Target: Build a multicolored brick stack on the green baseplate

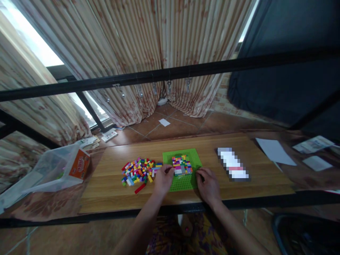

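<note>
A green studded baseplate (185, 184) lies on the wooden board, carrying a block of multicoloured toy bricks (182, 165) laid close together. My left hand (164, 179) is at the left side of that block, thumb and fingers pinched; whatever is between them is too small to make out. At the plate's right edge my right hand (208, 185) rests with curled fingers, its fingertips over the edge. Left of the plate spreads a pile of loose toy bricks (138, 170) in many colours. One long red brick (140, 188) lies just in front of the pile.
A clear plastic bin (57, 166) with an orange label stands left of the wooden board (106, 191). A blurred-out phone-like object (233, 164) lies on the right. Paper sheets (275, 151) are beyond it. A black rail (170, 73) crosses behind the board.
</note>
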